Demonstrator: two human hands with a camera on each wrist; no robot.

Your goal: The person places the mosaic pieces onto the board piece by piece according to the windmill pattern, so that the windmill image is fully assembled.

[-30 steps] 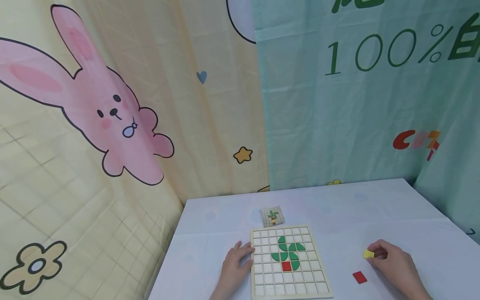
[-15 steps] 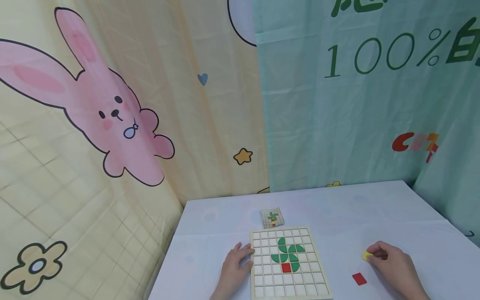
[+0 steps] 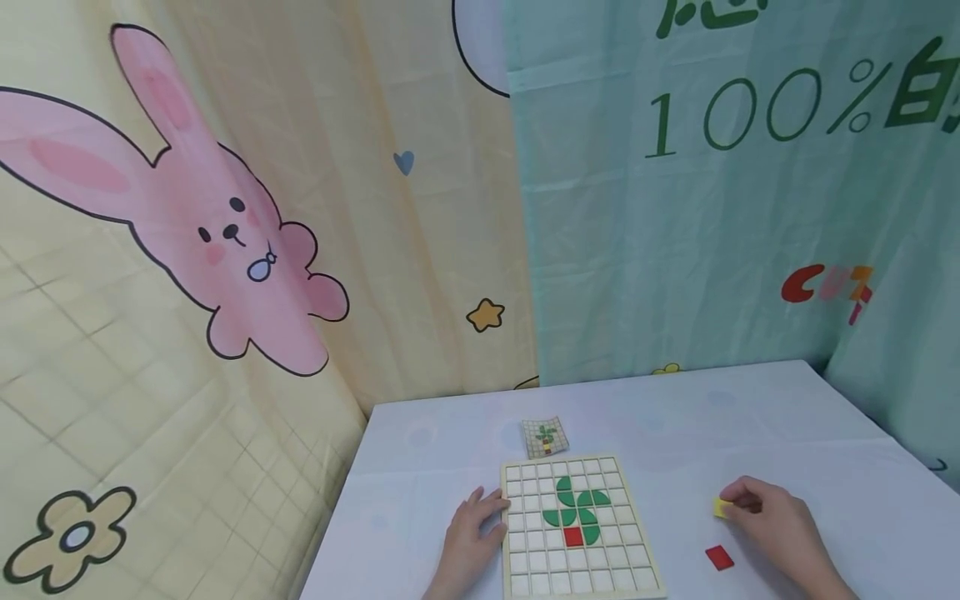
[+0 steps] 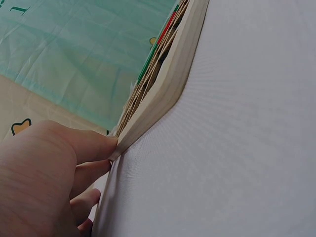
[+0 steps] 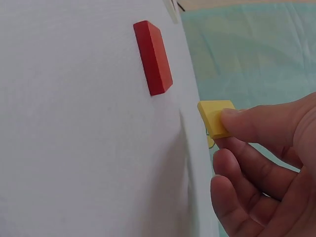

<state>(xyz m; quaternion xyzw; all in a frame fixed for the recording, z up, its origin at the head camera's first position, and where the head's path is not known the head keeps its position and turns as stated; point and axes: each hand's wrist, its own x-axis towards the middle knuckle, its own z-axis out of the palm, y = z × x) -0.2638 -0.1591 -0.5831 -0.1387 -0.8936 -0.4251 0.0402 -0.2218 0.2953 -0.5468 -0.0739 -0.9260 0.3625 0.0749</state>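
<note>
My right hand (image 3: pixel 776 525) pinches a yellow square tile (image 5: pixel 216 118) between thumb and forefinger, its other fingers loosely curled. That tile is held to the right of the wooden grid board (image 3: pixel 626 583), over the table. On the table below this hand lies a loose red tile (image 3: pixel 720 557), thick-edged in the right wrist view. My left hand (image 3: pixel 472 537) touches the board's left edge with thumb and fingertips, fingers fairly straight. Green rounded pieces (image 3: pixel 587 517) form a pinwheel in the grid's cells. One red square tile (image 3: pixel 573 537) sits just under them.
Behind the board lies a small pattern card (image 3: pixel 545 437) showing a green pinwheel with red and yellow squares. A white cloth covers the table (image 3: pixel 420 442). Printed curtains (image 3: pixel 675 250) hang along its back and sides.
My right hand has moved slightly left toward the board with the yellow tile pinched in it. The left hand stays at the board's edge.
</note>
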